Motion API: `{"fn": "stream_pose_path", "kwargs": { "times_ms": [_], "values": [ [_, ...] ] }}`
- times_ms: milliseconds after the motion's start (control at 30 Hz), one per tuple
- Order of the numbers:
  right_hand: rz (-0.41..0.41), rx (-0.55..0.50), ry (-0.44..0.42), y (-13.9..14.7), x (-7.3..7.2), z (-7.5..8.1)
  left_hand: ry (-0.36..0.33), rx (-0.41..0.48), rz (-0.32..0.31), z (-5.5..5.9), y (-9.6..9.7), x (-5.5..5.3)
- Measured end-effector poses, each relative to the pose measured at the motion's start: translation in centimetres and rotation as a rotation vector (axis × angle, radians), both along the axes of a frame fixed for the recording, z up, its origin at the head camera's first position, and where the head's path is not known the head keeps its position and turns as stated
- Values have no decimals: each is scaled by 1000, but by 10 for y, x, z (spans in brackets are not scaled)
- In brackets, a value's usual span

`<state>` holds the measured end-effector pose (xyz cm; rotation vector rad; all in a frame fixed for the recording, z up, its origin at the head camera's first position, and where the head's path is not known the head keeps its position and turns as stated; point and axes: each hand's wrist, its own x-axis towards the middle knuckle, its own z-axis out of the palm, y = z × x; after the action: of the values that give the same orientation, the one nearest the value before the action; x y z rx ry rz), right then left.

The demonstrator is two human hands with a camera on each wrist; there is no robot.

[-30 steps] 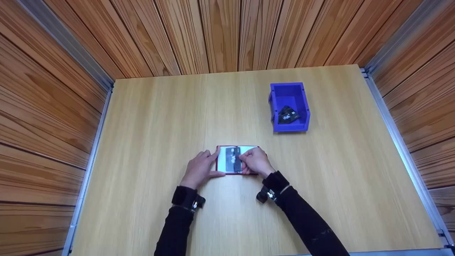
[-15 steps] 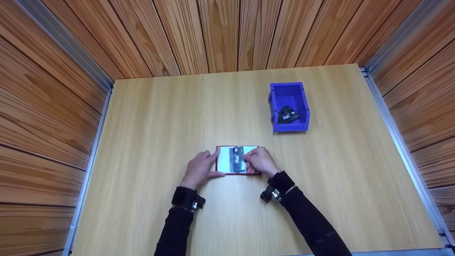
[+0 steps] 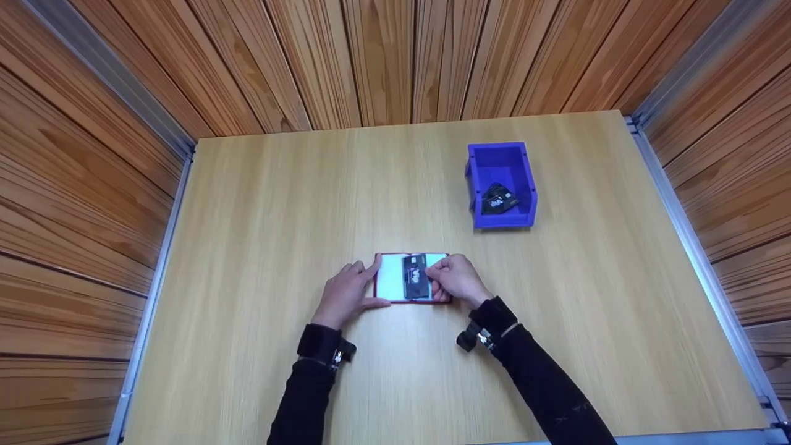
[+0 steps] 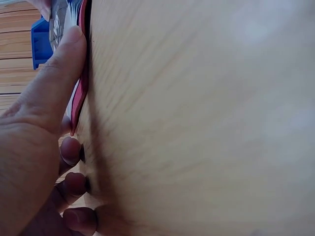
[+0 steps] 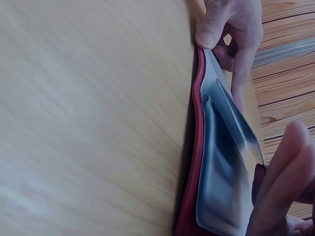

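Observation:
A red-covered card holder [image 3: 389, 281] lies spread on the table, showing pale pages and clear sleeves. My left hand [image 3: 346, 293] holds its left side, with the thumb [image 4: 71, 49] on the near edge and the index finger at the far left corner. My right hand [image 3: 458, 279] pinches the right edge of a black card [image 3: 416, 276] with "VIP" lettering. In the right wrist view the card [image 5: 242, 120] tilts up over the holder, its raised edge at the fingertips. A clear sleeve [image 5: 216, 172] lies below it.
A blue-purple plastic bin [image 3: 505, 221] stands at the back right with several black cards [image 3: 498, 199] inside. Wood-patterned walls [image 3: 383, 62] border the table at the back and sides. Metal rails [image 3: 698, 259] run along the side edges.
The black card has slid right across the card holder with my right hand, and its print looks darker and clearer. The left hand has stayed in place.

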<state>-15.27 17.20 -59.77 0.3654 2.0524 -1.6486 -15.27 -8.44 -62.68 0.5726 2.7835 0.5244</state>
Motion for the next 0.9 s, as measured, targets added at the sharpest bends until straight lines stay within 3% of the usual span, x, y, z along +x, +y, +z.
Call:
{"fn": "stream_pose_path", "kwargs": {
  "times_ms": [467, 900],
  "values": [
    [0, 18, 9, 8, -2, -1, -10, -10, 1, 0, 0, -1],
    [-51, -41, 27, 23, -11, 17, 17, 2, -15, 0, -1, 0]
  ]
}}
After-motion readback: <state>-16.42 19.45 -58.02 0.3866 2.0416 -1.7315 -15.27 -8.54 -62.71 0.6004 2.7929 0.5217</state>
